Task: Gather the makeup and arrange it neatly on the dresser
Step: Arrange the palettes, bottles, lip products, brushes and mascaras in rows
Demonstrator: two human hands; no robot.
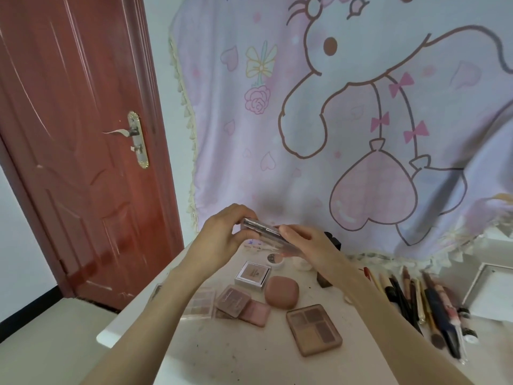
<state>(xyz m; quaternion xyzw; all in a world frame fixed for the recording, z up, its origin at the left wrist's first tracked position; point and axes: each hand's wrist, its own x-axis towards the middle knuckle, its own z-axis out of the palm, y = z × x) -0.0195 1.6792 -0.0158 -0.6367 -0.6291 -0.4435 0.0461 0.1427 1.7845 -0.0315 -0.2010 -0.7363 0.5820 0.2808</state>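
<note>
Clear plastic, a makeup case sat between our left hand and right hand, both clamped on its ends above the dresser, probably to square it before setting down. Palettes and pencils lay below; no label was readable.

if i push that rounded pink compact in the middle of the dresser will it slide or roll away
The pink compact probably slides rather than rolls: it looks flat-bottomed and low. Its smooth shell may feel slippery. The four-colour palette lies close in front, so a push that way could bump it.
</note>
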